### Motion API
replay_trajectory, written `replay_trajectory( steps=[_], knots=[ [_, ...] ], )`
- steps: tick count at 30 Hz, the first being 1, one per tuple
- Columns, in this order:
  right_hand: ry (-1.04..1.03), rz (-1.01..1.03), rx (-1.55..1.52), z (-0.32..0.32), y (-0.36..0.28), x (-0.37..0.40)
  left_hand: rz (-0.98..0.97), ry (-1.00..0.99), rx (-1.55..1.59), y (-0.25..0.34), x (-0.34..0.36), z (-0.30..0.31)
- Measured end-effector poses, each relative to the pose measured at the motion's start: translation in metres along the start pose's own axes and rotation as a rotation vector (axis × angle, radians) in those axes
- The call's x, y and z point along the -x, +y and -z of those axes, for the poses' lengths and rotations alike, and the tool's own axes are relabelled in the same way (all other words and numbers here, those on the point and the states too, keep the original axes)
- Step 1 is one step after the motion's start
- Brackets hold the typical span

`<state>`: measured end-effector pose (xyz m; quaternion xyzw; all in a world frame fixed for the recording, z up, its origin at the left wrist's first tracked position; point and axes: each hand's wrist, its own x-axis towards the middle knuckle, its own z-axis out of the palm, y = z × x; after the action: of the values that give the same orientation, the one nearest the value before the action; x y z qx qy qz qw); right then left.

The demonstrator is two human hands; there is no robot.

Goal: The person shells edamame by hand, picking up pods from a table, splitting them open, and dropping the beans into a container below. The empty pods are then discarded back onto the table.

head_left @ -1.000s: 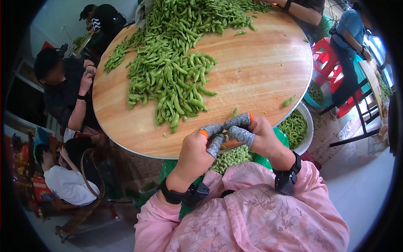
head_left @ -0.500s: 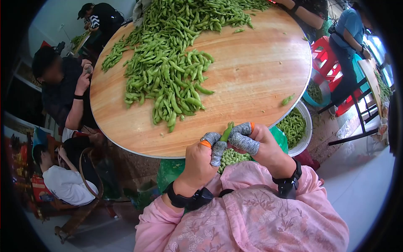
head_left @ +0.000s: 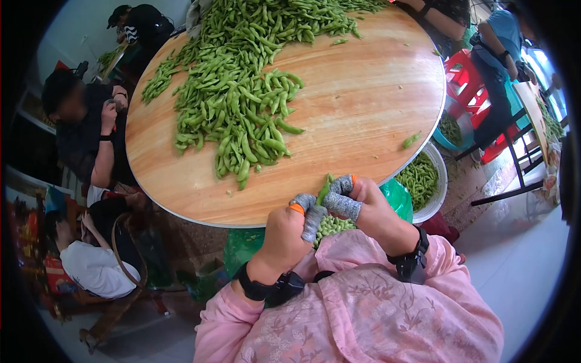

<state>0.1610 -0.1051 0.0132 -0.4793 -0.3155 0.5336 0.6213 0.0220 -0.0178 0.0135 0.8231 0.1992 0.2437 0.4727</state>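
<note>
Between my two hands, in front of the table's near edge, is a green edamame pod (head_left: pixel 324 190). My left hand (head_left: pixel 289 228) pinches its lower end, with grey knitted finger covers on the thumb and finger. My right hand (head_left: pixel 370 204), in similar covers, is closed on the upper part of the pod. Shelled green beans (head_left: pixel 334 225) lie just below my hands, partly hidden by them, with green plastic (head_left: pixel 247 243) around them. On the round wooden table (head_left: pixel 351 121) is a large heap of edamame pods (head_left: pixel 242 91).
A white basket (head_left: pixel 442 187) of pods stands at the table's right, near a blue basin (head_left: pixel 451 145) and red plastic chairs (head_left: pixel 465 78). People sit at the left (head_left: pixel 91 269) and upper left (head_left: pixel 78 139). One loose pod (head_left: pixel 411 140) lies near the right rim.
The view has shifted slightly, so the table and heap appear a little further left. My hands keep hold of the pod in nearly the same pose.
</note>
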Motion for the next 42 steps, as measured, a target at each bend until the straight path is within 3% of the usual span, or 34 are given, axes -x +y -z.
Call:
replay_trajectory(
  steps=[2, 6, 9, 11, 12, 14, 15, 17, 18, 20, 23, 27, 30, 32, 33, 35, 39, 41, 42],
  knots=[
    [-0.019, -0.024, -0.04, 0.004, 0.004, 0.001, -0.186, 0.008, -0.495, 0.008, 0.0, 0.003],
    [-0.049, 0.056, -0.006, -0.001, 0.002, 0.003, -0.374, 0.103, -0.465, -0.007, -0.001, 0.001],
    [-0.072, 0.158, -0.009, -0.003, 0.006, 0.004, -0.346, 0.103, -0.226, -0.014, 0.005, -0.005],
    [-0.08, 0.162, 0.036, -0.003, 0.003, 0.006, -0.007, 0.127, 0.155, -0.004, 0.009, -0.008],
    [-0.081, 0.162, 0.036, -0.002, 0.002, 0.006, -0.007, 0.128, 0.155, -0.002, 0.01, -0.007],
    [-0.103, 0.285, 0.304, 0.003, 0.0, 0.005, 0.352, 0.079, 0.653, 0.002, 0.01, -0.005],
    [-0.103, 0.285, 0.303, 0.005, 0.0, 0.006, 0.352, 0.08, 0.652, 0.005, 0.009, -0.001],
    [-0.111, 0.242, 0.286, 0.008, 0.001, 0.006, 0.205, -0.115, 0.34, 0.011, 0.005, 0.007],
    [-0.114, 0.242, 0.285, 0.009, -0.002, 0.005, 0.205, -0.113, 0.339, 0.012, 0.006, 0.007],
    [-0.204, 0.276, 0.449, 0.009, -0.01, 0.006, 0.032, -0.112, 0.107, 0.013, 0.01, 0.007],
    [-0.216, 0.356, 0.555, 0.005, -0.012, 0.008, 0.008, -0.034, 0.119, 0.004, 0.013, -0.001],
    [-0.223, 0.368, 0.65, 0.011, -0.019, 0.012, 0.063, -0.099, 0.178, 0.0, 0.018, 0.0],
    [-0.285, 0.206, 0.467, 0.019, -0.024, 0.014, 0.165, -0.001, 0.161, -0.007, 0.021, 0.005],
    [-0.365, 0.051, 0.18, 0.022, -0.02, 0.015, -0.121, 0.088, -0.051, 0.006, 0.006, 0.013],
    [-0.368, 0.052, 0.181, 0.022, -0.02, 0.015, -0.092, -0.071, -0.064, 0.018, 0.001, 0.02],
    [-0.402, -0.049, -0.076, 0.023, -0.022, 0.016, -0.064, -0.122, -0.018, 0.003, 0.0, 0.011],
    [-0.43, -0.046, -0.142, 0.031, -0.019, 0.013, 0.078, -0.347, 0.114, -0.002, -0.003, 0.006],
    [-0.234, -0.069, -0.069, 0.038, -0.02, 0.009, 0.181, -0.262, 0.261, 0.0, 0.0, 0.002],
    [0.003, -0.036, 0.104, 0.034, -0.025, 0.008, 0.286, -0.172, 0.404, 0.001, 0.001, 0.002]
  ],
)
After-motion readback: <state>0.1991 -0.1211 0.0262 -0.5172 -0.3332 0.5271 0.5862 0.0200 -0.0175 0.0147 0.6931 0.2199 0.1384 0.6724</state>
